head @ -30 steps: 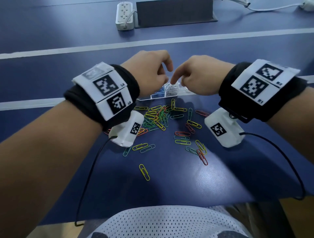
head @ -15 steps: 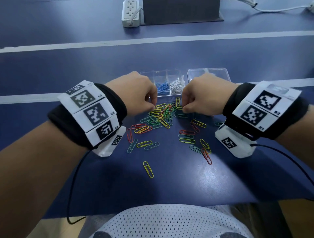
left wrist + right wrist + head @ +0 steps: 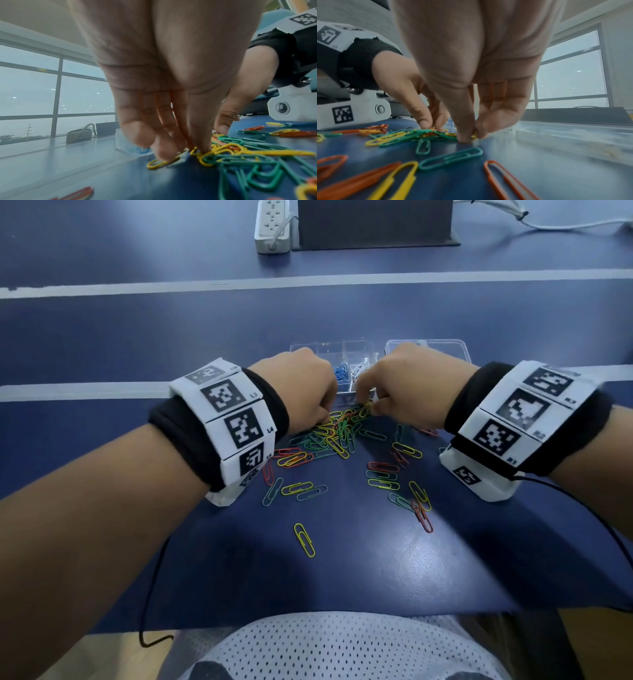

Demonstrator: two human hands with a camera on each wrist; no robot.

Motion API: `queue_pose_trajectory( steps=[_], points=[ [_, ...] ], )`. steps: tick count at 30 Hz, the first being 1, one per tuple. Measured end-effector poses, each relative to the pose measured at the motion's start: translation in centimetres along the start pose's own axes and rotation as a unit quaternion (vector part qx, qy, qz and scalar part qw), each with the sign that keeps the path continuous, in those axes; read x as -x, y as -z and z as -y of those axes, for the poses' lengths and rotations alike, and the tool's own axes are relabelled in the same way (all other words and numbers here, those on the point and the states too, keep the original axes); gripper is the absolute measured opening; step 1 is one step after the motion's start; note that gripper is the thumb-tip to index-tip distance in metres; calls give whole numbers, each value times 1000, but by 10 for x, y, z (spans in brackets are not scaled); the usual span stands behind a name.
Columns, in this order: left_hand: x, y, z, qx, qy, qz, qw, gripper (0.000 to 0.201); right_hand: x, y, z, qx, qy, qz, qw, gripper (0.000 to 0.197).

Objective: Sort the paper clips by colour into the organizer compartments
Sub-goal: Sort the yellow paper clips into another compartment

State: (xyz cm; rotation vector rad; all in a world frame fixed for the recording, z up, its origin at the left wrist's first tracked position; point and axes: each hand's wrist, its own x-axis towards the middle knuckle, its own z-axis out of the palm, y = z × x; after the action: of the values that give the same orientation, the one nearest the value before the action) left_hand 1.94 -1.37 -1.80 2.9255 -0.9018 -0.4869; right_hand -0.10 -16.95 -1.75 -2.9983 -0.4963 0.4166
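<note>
Many coloured paper clips [image 3: 337,440] lie in a pile on the blue table, yellow, green, orange and teal mixed. Behind the pile stands the clear organizer [image 3: 318,349], with blue clips [image 3: 340,371] and white clips [image 3: 359,368] in two compartments. My left hand [image 3: 325,412] has its fingers curled down on the pile's far edge. In the left wrist view its thumb and fingertips [image 3: 202,146] close on a yellow clip [image 3: 208,153]. My right hand [image 3: 368,405] is close beside it; its thumb and forefinger pinch a yellow clip [image 3: 474,135] at the table surface.
A second clear box [image 3: 428,347] sits right of the organizer. Stray clips lie toward me, one yellow clip [image 3: 304,540] alone near the front. A white power strip [image 3: 274,225] and a dark box [image 3: 375,224] stand at the far edge. Cables hang from both wrist cameras.
Both hands came down from above the organizer onto the pile. Since half a second ago they have drawn closer together at its far edge, fingertips closing on clips.
</note>
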Motion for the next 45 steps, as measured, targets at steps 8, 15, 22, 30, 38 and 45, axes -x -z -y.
queue_pose_trajectory(
  steps=[8,15,22,30,38,45],
  points=[
    [2,0,-5,-3,-15,12,1000,11,5,0,-3,25,-9,19,999,19],
    [1,1,-1,18,-3,-16,1000,14,11,10,-3,-92,-27,7,995,4],
    [-2,0,-12,-5,-2,2,1000,14,12,10,-12,-343,-89,102,929,27],
    [1,1,-13,-4,-5,2,1000,18,18,10,-17,-419,-140,84,893,20],
    [5,10,1,89,-2,-36,995,24,41,0,-17,-29,-73,76,994,9],
    [10,3,-2,63,1,42,997,15,39,-6,-8,-8,-63,70,996,15]
  ],
)
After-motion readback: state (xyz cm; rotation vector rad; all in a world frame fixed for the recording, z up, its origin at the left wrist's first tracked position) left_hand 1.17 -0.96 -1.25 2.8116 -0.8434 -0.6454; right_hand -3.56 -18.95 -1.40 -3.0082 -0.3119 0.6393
